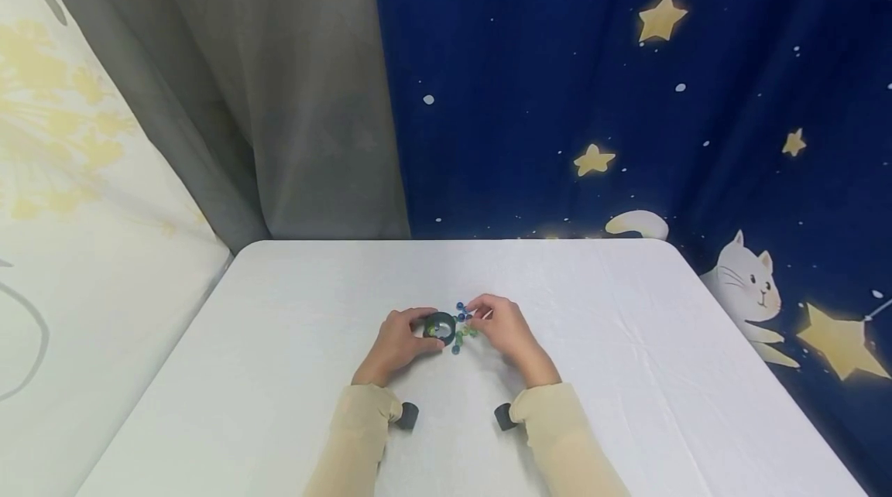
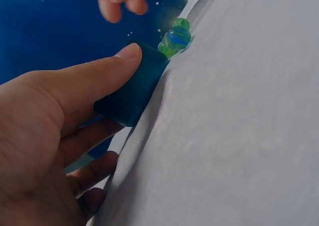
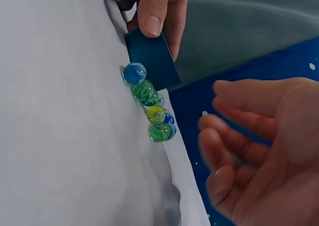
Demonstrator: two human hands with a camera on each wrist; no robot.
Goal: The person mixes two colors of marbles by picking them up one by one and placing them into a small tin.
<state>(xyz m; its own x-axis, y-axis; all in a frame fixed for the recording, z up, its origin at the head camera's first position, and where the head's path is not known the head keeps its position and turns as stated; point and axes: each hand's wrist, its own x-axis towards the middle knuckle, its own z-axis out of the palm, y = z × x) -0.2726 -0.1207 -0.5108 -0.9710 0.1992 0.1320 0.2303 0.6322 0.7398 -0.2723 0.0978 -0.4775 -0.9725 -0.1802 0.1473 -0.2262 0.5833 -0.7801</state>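
My left hand (image 1: 399, 342) grips a small dark round cup (image 2: 132, 89) on the table, thumb on one side and fingers on the other. Its opening faces up, and a yellow-green marble (image 1: 432, 331) shows inside. Several glass marbles lie beside the cup on the right. Among them are a blue marble (image 3: 134, 74), a green one (image 3: 159, 132) and a yellow one (image 3: 155, 113). Over the marbles hovers my right hand (image 1: 505, 325), fingers loosely bent and thumb apart from them. In the right wrist view nothing sits between its fingers.
A white cloth covers the table (image 1: 313, 280). Behind it hang a grey curtain (image 1: 320, 133) and a dark blue curtain (image 1: 516, 94) with stars. Dark wrist devices (image 1: 407, 416) sit at both sleeves, low over the table.
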